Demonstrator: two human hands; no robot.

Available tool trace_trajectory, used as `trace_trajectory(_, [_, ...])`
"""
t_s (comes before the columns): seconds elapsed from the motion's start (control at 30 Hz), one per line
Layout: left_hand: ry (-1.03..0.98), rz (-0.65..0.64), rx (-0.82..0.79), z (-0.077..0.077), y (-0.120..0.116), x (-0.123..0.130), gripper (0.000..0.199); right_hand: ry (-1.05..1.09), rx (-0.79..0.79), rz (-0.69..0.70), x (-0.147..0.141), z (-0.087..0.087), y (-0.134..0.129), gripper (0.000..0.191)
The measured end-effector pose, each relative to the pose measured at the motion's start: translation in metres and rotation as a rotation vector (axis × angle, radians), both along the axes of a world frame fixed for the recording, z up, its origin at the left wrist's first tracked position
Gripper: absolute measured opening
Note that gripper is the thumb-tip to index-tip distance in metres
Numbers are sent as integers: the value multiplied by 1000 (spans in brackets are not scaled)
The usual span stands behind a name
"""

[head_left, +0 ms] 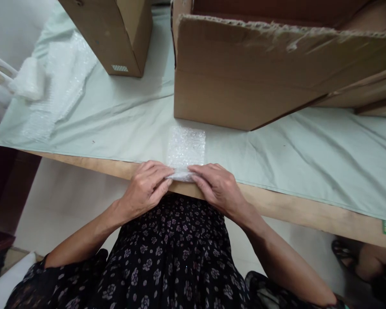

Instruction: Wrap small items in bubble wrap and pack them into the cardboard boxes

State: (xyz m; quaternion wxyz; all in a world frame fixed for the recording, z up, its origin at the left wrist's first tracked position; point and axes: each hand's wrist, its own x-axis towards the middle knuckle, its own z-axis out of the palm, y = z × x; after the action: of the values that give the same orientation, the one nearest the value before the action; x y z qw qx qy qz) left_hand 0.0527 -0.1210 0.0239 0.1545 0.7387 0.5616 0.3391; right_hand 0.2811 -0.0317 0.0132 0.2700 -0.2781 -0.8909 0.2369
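A small sheet of clear bubble wrap (187, 145) lies on the pale green cloth at the table's front edge. Its near end is folded or rolled into a narrow strip. My left hand (151, 182) pinches the left end of that strip between thumb and fingers. At the right end, my right hand (216, 184) grips it the same way. Whether anything is inside the roll cannot be seen.
A large open cardboard box (244, 77) stands behind the bubble wrap, to the right. Another tall box (125, 38) is at the back left. More bubble wrap (61, 77) lies at the far left. Someone's foot (344, 253) shows at lower right.
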Motion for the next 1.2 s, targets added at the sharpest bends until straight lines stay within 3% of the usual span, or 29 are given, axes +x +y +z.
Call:
trace_trajectory(0.13, [-20, 164, -25, -3, 15, 4, 19, 43, 218, -164, 4, 11, 0, 24])
trace_trajectory(0.3, [77, 268, 28, -13, 28, 8, 25, -157, 298, 13, 3, 7, 2, 24])
trace_trajectory(0.43, [145, 204, 116, -8, 22, 5, 35, -107, 264, -16, -2, -2, 10, 19])
trace_trajectory(0.53, [176, 32, 142, -3, 16, 1, 27, -46, 108, -32, 1, -1, 14, 19])
trace_trajectory(0.6, [148, 5, 101, -3, 19, 0, 21, -42, 38, -50, 4, 2, 16, 22])
trace_trajectory(0.73, [142, 113, 70, -11, 43, 0, 22, -45, 179, -184, 6, 7, 15, 23])
trace_trajectory(0.87, [164, 241, 64, -16, 62, 0, 27, -179, 306, -133, -2, 3, 18, 26])
trace_trajectory(1.0, [-104, 370, 23, -8, 47, 5, 32, -225, 232, -143, -9, -5, 29, 24])
trace_trajectory(1.1, [-446, 435, -183, 1, 24, 16, 27, -80, 12, -222, -9, -3, 33, 26])
trace_trajectory(1.2, [-723, 405, -404, 4, 14, 30, 28, 76, -245, -254, -8, 5, 24, 24])
